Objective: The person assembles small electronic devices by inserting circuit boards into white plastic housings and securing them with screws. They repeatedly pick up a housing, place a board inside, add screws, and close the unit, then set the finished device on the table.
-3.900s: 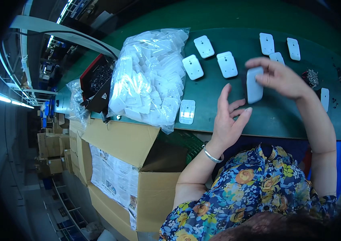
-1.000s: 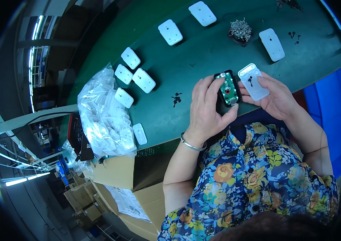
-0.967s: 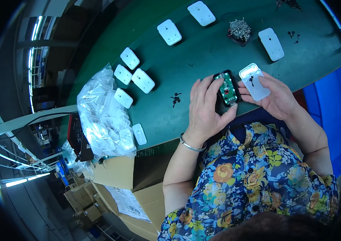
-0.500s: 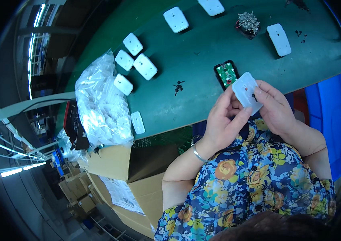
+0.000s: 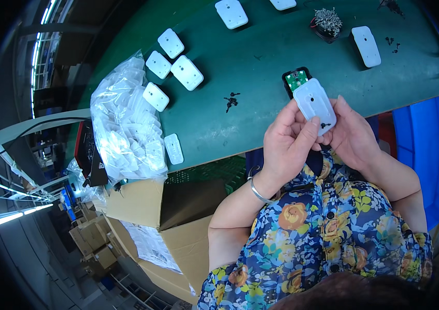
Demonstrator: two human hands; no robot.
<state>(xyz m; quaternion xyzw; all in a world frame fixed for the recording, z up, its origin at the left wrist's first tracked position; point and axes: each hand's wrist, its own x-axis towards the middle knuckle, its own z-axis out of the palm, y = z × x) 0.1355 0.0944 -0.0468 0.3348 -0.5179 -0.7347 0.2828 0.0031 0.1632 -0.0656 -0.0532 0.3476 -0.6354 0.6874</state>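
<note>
Steadiness seems to matter most with the white cover (image 5: 313, 98), which sits right of centre in the frame, tilted, with a few tiny dark pieces (image 5: 325, 125) at its lower end. The left hand (image 5: 286, 144) has closed on its lower left edge, thumb laid over the face beside those dark pieces and the other fingers curled mostly out of sight behind it. The right hand (image 5: 356, 135) is half open along the right edge, fingers bent in towards the lower corner; how firmly it grips, I cannot tell. Keeping the cover nearly level would be wise, since the dark pieces look loose enough to slide. A light pinch at the rims should do, leaving the thumb free to nudge one piece at a time without bending the thin shell. Just above, the black case (image 5: 284, 78) with its green circuit board (image 5: 296, 78) lies on the green table (image 5: 261, 124), partly hidden by the cover; whether the two touch is unclear, so a little clearance would spare the board a knock.
</note>
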